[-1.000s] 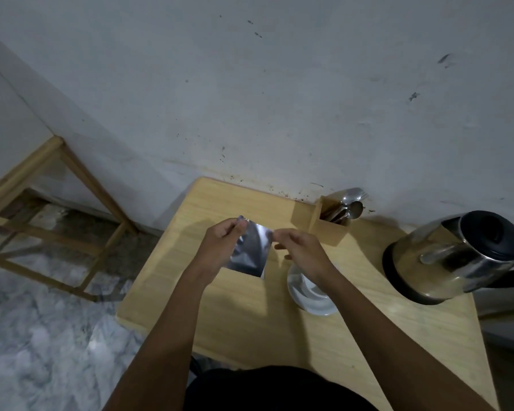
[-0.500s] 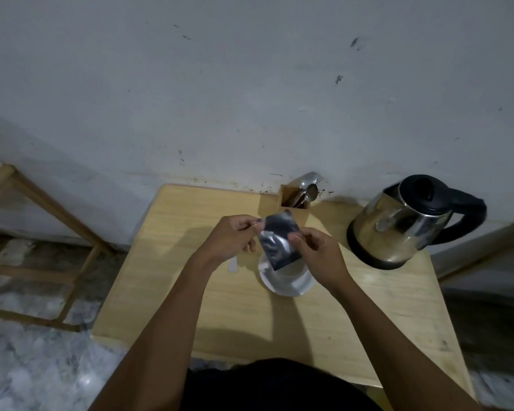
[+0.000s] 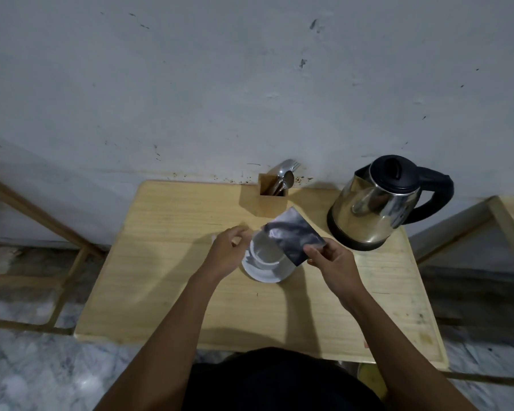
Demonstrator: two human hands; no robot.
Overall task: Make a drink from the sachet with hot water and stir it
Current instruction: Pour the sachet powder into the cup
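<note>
- Pinching with my right hand point(image 3: 331, 261), I am gripping the silver sachet point(image 3: 294, 235) by its lower corner, thumb on top, and tilting it so its upper end is leaning over the cup point(image 3: 264, 252).
- With my left hand point(image 3: 227, 252), I am curling my fingers loosely beside the left rim of the cup; it is blurred, and I cannot tell whether it is holding anything.
- Between my two hands, the white cup is sitting on its white saucer point(image 3: 264, 274) on the wooden table point(image 3: 166, 280).
- Beyond my right hand, near the wall, the steel kettle point(image 3: 374, 203) with its black lid and handle is standing on the table.
- Just past the sachet, a wooden holder point(image 3: 269, 203) is carrying spoons point(image 3: 285, 179).
</note>
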